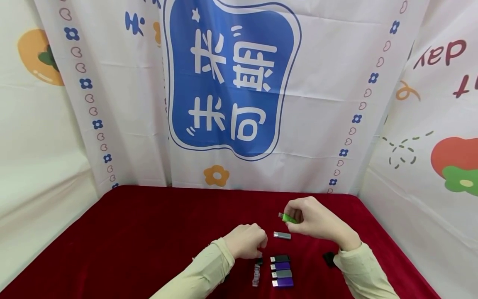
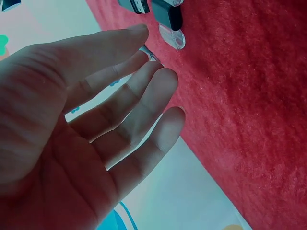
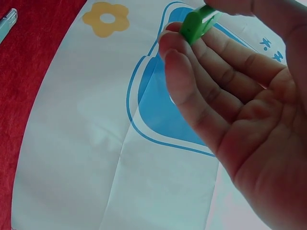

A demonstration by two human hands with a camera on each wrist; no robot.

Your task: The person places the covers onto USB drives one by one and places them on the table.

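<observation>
In the head view, my right hand [image 1: 313,220] pinches a green USB flash drive [image 1: 289,218] between thumb and fingers, held over the table with its metal plug pointing left. The right wrist view shows the green drive [image 3: 195,24] at the fingertips. A grey USB flash drive [image 1: 282,235] lies below it on the red cloth. My left hand [image 1: 245,241] hovers just above a short column of small clear pieces [image 1: 256,275]. Its fingers are loosely bent with nothing between them, as the left wrist view shows, near a dark piece with a clear end [image 2: 173,37].
Several USB flash drives lie stacked in a column, among them a black one [image 1: 281,258] and a purple one [image 1: 283,283]. A small black object [image 1: 329,259] lies by the right forearm. Red cloth [image 1: 149,241] covers the table, with a printed white curtain [image 1: 142,158] behind.
</observation>
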